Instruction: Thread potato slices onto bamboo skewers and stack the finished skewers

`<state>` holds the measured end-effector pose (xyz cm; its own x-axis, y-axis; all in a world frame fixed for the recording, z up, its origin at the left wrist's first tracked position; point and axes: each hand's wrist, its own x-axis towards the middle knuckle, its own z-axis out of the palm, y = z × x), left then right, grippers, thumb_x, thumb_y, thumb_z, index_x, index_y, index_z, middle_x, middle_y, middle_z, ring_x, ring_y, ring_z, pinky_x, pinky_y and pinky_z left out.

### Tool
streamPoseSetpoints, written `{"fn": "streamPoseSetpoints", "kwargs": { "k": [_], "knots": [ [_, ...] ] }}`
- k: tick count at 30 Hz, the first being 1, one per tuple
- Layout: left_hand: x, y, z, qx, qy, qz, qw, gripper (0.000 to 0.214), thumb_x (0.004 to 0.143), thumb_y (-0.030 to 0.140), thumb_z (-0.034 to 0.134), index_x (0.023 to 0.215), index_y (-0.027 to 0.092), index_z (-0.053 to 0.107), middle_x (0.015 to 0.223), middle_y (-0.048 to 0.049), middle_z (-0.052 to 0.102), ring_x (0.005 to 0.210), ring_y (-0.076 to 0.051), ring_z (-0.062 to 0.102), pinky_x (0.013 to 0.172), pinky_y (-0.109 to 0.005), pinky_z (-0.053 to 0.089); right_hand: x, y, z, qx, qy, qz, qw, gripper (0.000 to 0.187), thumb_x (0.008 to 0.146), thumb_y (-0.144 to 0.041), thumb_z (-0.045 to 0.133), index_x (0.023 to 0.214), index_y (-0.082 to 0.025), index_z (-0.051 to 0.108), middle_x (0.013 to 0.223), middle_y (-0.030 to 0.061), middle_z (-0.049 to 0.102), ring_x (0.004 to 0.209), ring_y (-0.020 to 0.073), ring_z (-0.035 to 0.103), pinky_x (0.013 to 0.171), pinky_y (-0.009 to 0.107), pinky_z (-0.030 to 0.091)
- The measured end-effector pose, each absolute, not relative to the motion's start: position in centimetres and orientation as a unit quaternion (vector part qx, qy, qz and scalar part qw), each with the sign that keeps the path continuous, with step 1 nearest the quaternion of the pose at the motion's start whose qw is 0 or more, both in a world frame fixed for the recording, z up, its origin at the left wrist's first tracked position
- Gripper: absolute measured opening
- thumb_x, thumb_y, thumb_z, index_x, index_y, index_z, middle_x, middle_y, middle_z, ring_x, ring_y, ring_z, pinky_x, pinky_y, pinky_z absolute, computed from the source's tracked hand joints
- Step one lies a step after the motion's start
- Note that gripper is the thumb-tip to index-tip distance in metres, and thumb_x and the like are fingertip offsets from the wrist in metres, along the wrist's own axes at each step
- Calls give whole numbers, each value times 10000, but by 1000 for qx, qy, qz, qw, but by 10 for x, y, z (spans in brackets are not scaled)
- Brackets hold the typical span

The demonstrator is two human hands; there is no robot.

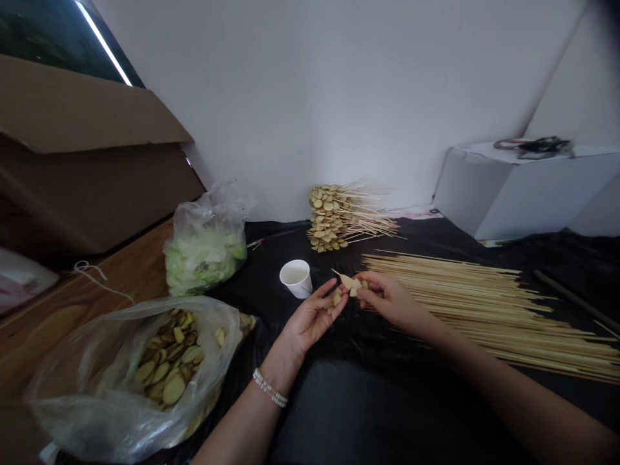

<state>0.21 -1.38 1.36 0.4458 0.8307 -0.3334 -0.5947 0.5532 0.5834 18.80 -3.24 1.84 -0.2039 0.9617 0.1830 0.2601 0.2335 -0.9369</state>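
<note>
My left hand (310, 318) is palm up, its fingers curled around a few pale potato slices (336, 297). Just beside it, my right hand (393, 301) pinches a bamboo skewer threaded with potato slices (355, 286), and the skewer's point sticks out toward the left. My fingertips nearly meet there, and the rest of the skewer is hidden by my right hand. Left of my hands stands a white paper cup (296, 279). Loose bamboo skewers (465, 303) lie in a wide pile under and beyond my right forearm.
An open plastic bag (97, 387) of potato slices (169, 361) sits at the left. Behind it is a bag of pale green vegetable pieces (206, 255). Filled skewers (329, 216) are stacked by the wall. A cardboard box (92, 187) and a white box (547, 187) flank the black-covered surface (339, 400).
</note>
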Motion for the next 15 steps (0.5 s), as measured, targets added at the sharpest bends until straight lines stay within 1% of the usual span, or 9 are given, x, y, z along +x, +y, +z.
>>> {"fn": "streamPoseSetpoints", "kwargs": {
  "k": [2,4,6,7,8,9,12,13,15],
  "knots": [
    [2,-13,13,190,304,430,828,405,777,-43,495,1164,73,517,1085,-163,640,1027,-194,632,894,-275,504,188,-33,18,-463,-660,412,426,263,812,-312,512,1014,-160,587,709,22,629,634,147,600,610,267,453],
    [2,-12,13,177,294,425,838,313,837,91,524,1149,73,530,1122,-173,628,1055,-217,617,902,-298,502,188,-32,17,-464,-662,410,424,257,815,-302,511,1015,-159,583,706,21,629,627,145,597,608,265,452],
    [0,-10,13,162,276,419,850,324,863,238,532,1138,67,538,1154,-189,612,1096,-251,591,915,-336,495,188,-32,16,-464,-666,409,417,254,818,-291,508,1020,-156,581,690,15,626,617,144,594,602,264,449],
    [-1,-10,12,156,267,417,855,350,861,277,529,1140,66,538,1171,-196,604,1115,-266,578,921,-354,490,188,-32,16,-464,-671,408,411,251,820,-285,505,1021,-156,582,677,10,623,612,143,593,600,262,447],
    [-3,-9,12,154,259,416,858,363,854,277,525,1150,67,534,1191,-199,594,1131,-277,566,927,-371,483,188,-33,16,-463,-678,405,402,246,823,-278,502,1020,-156,584,666,6,619,607,142,590,594,259,442],
    [-4,-9,12,154,251,416,861,367,840,239,519,1166,71,526,1212,-198,584,1145,-283,556,932,-385,476,188,-34,17,-460,-690,401,390,240,828,-271,496,1017,-157,590,660,3,618,603,140,586,587,254,436],
    [-7,-9,11,162,233,416,864,466,755,79,481,1221,96,496,1264,-183,556,1174,-280,536,955,-413,448,189,-38,23,-458,-736,357,348,250,844,-238,475,1040,-163,611,680,8,635,590,129,570,567,238,412],
    [-8,-9,11,163,230,417,864,491,741,65,474,1230,100,491,1272,-181,550,1178,-279,533,960,-417,441,190,-39,26,-459,-753,331,336,263,849,-224,468,1058,-168,617,714,15,653,597,126,569,570,235,405],
    [-8,-9,11,163,229,419,864,458,775,128,489,1232,99,491,1282,-185,541,1177,-281,531,958,-414,438,192,-42,30,-456,-788,268,316,285,855,-195,457,1082,-183,629,814,33,687,634,124,577,601,236,399]
  ]
}}
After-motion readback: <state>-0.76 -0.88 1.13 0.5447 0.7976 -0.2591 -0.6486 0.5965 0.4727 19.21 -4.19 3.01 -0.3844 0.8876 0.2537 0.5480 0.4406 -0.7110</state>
